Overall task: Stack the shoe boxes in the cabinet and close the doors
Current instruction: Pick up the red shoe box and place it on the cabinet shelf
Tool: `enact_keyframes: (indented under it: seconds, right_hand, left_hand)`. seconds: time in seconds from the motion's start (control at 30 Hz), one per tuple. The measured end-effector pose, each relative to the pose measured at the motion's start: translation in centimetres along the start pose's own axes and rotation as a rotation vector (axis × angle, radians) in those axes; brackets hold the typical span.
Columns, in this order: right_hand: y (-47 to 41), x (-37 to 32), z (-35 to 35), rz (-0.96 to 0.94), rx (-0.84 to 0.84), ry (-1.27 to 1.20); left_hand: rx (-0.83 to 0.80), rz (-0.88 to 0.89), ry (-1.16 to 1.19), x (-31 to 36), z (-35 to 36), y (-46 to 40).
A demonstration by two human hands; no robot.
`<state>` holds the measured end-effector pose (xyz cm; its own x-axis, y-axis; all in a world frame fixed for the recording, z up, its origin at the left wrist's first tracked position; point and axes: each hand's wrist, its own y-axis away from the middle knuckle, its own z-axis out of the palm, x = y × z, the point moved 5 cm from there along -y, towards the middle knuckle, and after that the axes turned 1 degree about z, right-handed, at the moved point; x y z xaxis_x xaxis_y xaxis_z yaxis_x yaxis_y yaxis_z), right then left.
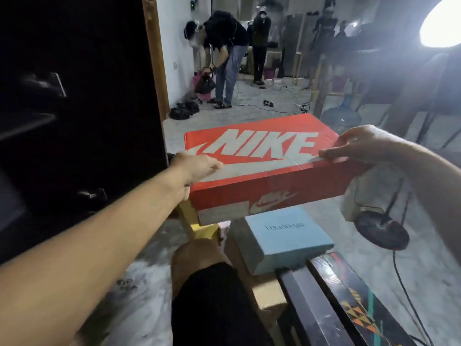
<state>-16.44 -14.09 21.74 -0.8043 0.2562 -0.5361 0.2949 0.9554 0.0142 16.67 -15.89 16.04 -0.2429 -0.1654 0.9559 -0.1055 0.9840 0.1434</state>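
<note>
Grey floor (pixel 324 226); both hands, left hand (pixel 197 171), right hand (pixel 361 146), fingers clamping one red shoe box (pixel 262 166); one blue box (pixel 287 236) below.

Farther back on the grey floor (pixel 287 96): a person bending (pixel 224 46) over a dark bag (pixel 204 84), another person standing (pixel 260 46) beyond. Black cables (pixel 282 111) near a blue water jug (pixel 343 116). Bright lamp (pixel 441 23) at upper right, round stand base (pixel 381 229) below.

"NIKE" on the red shoe box (pixel 264 156) lid and side.
</note>
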Motion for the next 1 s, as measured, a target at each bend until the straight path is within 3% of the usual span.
enact_keyframes:
  seconds: [0.2,0.4,0.67,1.0]
  right_hand:
    - [-1.9,-7.8,4.6,-0.138,-0.045,-0.069]
    - [-2.7,-14.2,10.5,-0.281,-0.194,-0.06]
    - [-3.7,-20.2,21.4,-0.458,-0.415,-0.039]
    - [-4.8,-28.4,34.8,-0.712,-0.49,0.166]
  left_hand:
    - [0.172,0.002,-0.029,-1.0,-8.2,-3.1]
    - [0.267,-0.029,-0.09,-4.7,-14.6,-3.9]
    - [0.271,-0.227,-0.094,-11.3,-22.7,-4.5]
    - [0.192,-0.191,-0.246,-20.2,-30.0,-5.9]
